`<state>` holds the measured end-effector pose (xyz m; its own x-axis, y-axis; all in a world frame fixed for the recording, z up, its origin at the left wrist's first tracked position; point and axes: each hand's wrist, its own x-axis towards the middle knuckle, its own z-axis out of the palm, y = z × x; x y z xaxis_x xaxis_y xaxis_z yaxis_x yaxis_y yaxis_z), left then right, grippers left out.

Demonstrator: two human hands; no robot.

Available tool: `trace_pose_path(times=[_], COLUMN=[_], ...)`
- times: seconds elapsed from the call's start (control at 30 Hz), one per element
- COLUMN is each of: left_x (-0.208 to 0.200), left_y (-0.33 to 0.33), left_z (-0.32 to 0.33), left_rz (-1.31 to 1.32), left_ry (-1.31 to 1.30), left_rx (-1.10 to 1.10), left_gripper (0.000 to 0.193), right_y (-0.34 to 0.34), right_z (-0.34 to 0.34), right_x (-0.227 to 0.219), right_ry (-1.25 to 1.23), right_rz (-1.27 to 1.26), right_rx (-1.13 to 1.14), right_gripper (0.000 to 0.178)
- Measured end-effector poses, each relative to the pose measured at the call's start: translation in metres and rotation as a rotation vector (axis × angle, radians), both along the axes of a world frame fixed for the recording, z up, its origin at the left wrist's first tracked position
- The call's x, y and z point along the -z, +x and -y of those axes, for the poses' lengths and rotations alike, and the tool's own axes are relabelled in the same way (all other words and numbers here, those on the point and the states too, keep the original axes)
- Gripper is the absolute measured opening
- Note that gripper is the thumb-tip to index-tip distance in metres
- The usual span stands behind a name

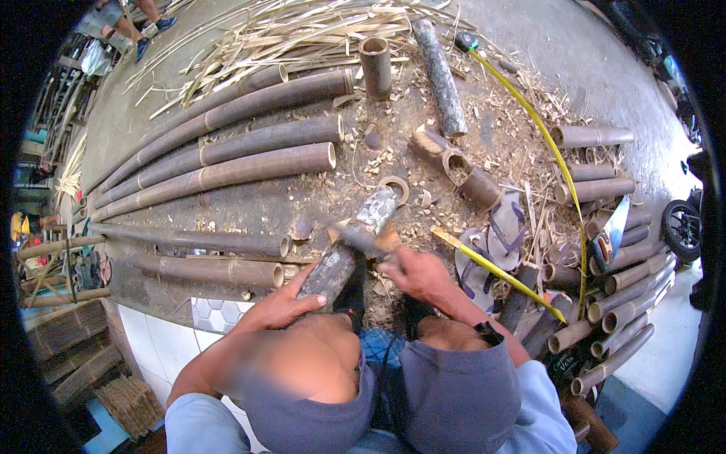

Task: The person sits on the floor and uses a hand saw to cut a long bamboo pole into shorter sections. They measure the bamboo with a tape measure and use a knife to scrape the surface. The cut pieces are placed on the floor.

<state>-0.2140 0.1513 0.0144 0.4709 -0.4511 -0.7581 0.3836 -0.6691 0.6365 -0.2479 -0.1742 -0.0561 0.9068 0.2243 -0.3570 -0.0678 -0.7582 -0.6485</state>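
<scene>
Lying left of the mottled log [325,284] (taken as landmark for all positions): long brown bamboo poles [227,180], roughly side by side, cut ends toward the log. Beyond the log and somewhat left: heap of pale split strips [295,45] on the floor.

Left hand [286,304]: at the log's near end, fingers closed around it, thumb laid over the top. Log itself: held aslant in front of the person's knees, far end pointing away and slightly right. Across the log's middle: tool [361,240], motion-blurred; its kind cannot be told.

Well beyond the log's far end: short bamboo tube [376,76], standing upright. Just beside that end: bamboo ring [404,191]. Right hand [417,274]: right of the log, fingers curled tight on the tool (grip partly blurred, handle not distinct).

Further right of the log: pair of sandals [508,231], then yellow measuring tape [546,135], drawn out in a long curve. Farthest right of the log: saw [612,234] with its blade angled up, over stacked bamboo lengths [631,284].
</scene>
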Motion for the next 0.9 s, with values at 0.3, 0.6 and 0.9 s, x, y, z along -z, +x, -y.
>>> trace_pose_path(times=[0.3,0.6,0.9], left_x=[-0.002,0.016,0.020], left_y=[-0.003,-0.009,-0.018], left_z=[0.008,0.002,-0.005], left_rz=[0.068,-0.013,-0.011], left_ry=[-0.017,-0.129,-0.115], left_rx=[0.010,-0.084,-0.155], left_gripper=[0.094,0.087,0.076], right_y=[0.032,0.013,0.028], right_z=[0.006,0.003,0.016], right_x=[0.000,0.014,0.026], right_ry=[0.009,0.092,-0.024], right_rz=[0.119,0.051,0.106], right_rx=[-0.061,-0.245,0.154], right_gripper=[0.053,0.052,0.054])
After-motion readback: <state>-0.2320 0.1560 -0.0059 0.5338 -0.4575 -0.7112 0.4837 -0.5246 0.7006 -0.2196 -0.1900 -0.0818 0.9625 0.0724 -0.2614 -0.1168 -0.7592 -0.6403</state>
